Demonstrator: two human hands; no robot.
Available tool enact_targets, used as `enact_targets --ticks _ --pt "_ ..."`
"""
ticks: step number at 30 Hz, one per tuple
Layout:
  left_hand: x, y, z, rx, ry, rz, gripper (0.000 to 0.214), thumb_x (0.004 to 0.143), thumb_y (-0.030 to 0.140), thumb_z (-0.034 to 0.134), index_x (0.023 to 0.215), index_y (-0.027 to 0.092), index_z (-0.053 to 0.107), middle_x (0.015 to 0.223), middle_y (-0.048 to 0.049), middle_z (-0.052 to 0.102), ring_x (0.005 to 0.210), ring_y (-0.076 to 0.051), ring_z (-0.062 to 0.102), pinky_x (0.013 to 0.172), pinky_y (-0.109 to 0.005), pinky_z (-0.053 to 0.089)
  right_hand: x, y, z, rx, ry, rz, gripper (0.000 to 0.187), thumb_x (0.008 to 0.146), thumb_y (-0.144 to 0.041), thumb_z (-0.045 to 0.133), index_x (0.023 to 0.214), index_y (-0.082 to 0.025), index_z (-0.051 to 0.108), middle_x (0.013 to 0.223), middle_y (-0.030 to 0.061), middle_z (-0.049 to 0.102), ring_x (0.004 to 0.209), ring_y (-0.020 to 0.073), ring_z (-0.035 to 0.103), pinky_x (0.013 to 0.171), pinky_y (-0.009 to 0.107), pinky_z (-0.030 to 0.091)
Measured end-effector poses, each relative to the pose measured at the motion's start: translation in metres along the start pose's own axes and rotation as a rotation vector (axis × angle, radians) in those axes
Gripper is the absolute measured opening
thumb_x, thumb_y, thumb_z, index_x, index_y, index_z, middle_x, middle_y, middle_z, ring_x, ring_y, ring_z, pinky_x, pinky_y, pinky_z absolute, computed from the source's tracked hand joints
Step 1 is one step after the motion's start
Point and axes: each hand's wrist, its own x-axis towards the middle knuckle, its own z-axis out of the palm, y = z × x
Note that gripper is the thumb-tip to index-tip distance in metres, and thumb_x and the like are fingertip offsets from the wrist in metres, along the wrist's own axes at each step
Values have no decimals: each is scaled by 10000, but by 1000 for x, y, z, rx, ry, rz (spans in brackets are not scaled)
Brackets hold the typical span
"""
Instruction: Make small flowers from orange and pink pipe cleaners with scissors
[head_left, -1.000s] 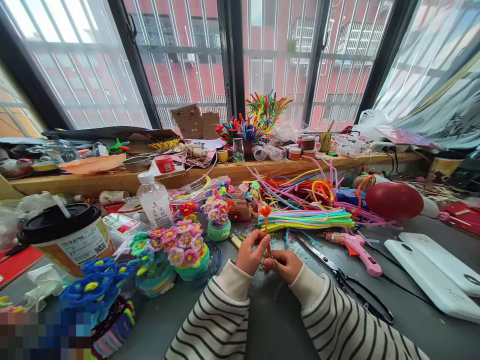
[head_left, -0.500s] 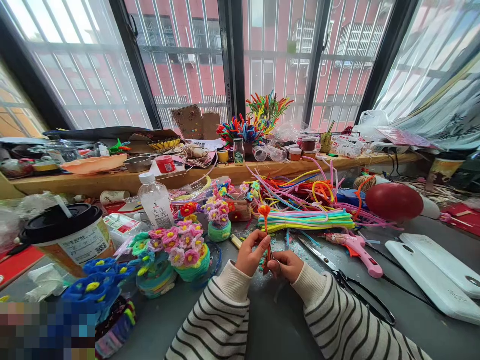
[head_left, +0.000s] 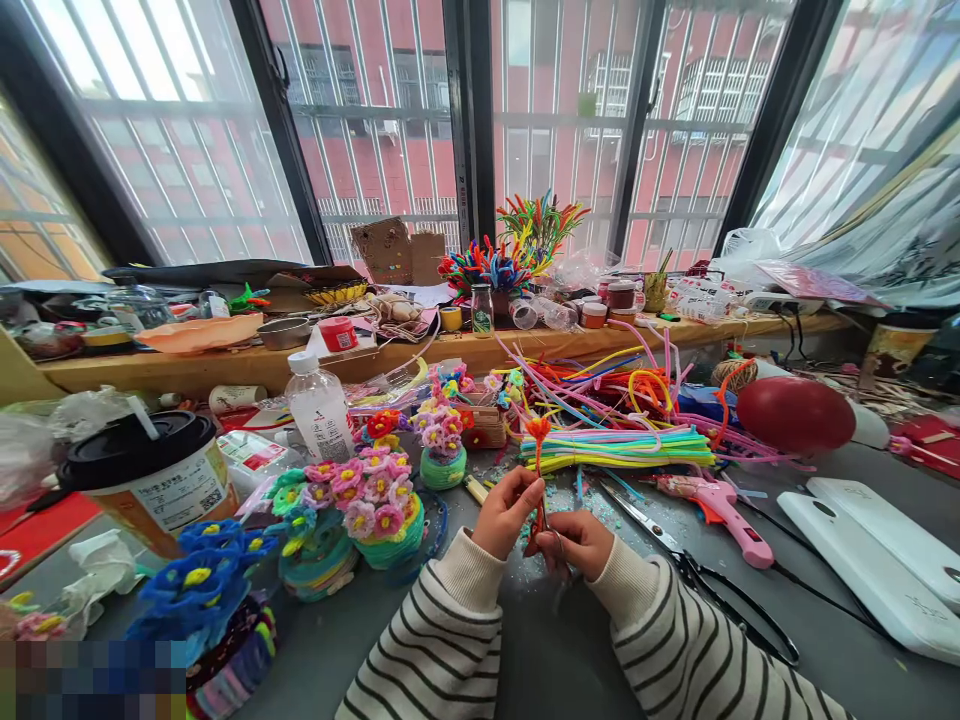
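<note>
My left hand (head_left: 510, 512) pinches an orange pipe-cleaner piece (head_left: 538, 432) upright between thumb and fingertips. A fluffy orange tuft tops it, and a thinner stem runs down between my hands. My right hand (head_left: 581, 543) is closed on small metal scissors (head_left: 556, 546), their blades up against the lower part of the orange stem. My fingers hide much of the scissors. Small bluish clippings lie on the grey table just behind my hands. A bundle of pastel pipe cleaners (head_left: 645, 449) lies beyond them.
Large black-handled scissors (head_left: 694, 570) and a pink glue gun (head_left: 724, 515) lie to the right, near two white slabs (head_left: 862, 570). Pots of pipe-cleaner flowers (head_left: 375, 500), a bottle (head_left: 319, 405) and a lidded cup (head_left: 161, 480) stand left. A dark red balloon (head_left: 795, 415) sits at right.
The view has shifted slightly, so the scene sits a little further right and lower. Both hands keep their holds on the orange piece and the small scissors.
</note>
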Motion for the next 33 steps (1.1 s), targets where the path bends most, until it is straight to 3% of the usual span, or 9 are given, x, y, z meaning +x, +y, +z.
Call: enact_targets --ticks 7,11,15,20,27,33 --pt "1 -10 2 489 116 110 247 745 333 318 618 151 427 582 14 424 565 -90 408 549 -207 320 5 2 -1 -453 165 -153 487 709 -520 300 559 -131 551 466 10 458 431 89 420 403 197 314" --pt "0 -13 1 835 140 210 275 765 312 277 615 160 450 597 -6 466 600 -115 434 573 -231 311 5 3 -1 -601 196 -175 513 731 -508 246 502 -137 517 456 14 451 429 91 407 410 200 292" --pt "0 -13 1 989 130 251 278 771 301 265 612 166 449 601 -13 485 603 -125 446 558 -236 306 5 5 -1 -724 229 -203 505 750 -474 225 507 -140 516 468 18 450 445 95 396 425 204 280" --pt "0 -13 1 923 133 255 274 775 290 258 593 166 421 583 -8 463 592 -117 430 560 -227 309 5 4 0 -737 257 -193 458 740 -457 275 540 -136 534 479 19 461 447 94 385 421 204 269" --pt "-1 -9 1 606 118 199 259 772 283 275 559 165 365 536 22 384 536 -87 376 524 -203 301 2 -3 1 -445 177 -152 484 728 -501 278 556 -127 532 468 8 473 436 83 419 420 186 305" --pt "-2 -3 1 449 75 177 245 761 280 303 559 161 372 540 27 371 534 -81 356 523 -197 295 1 0 3 -320 115 -177 560 674 -607 214 622 -129 501 467 -11 413 428 83 384 418 198 302"
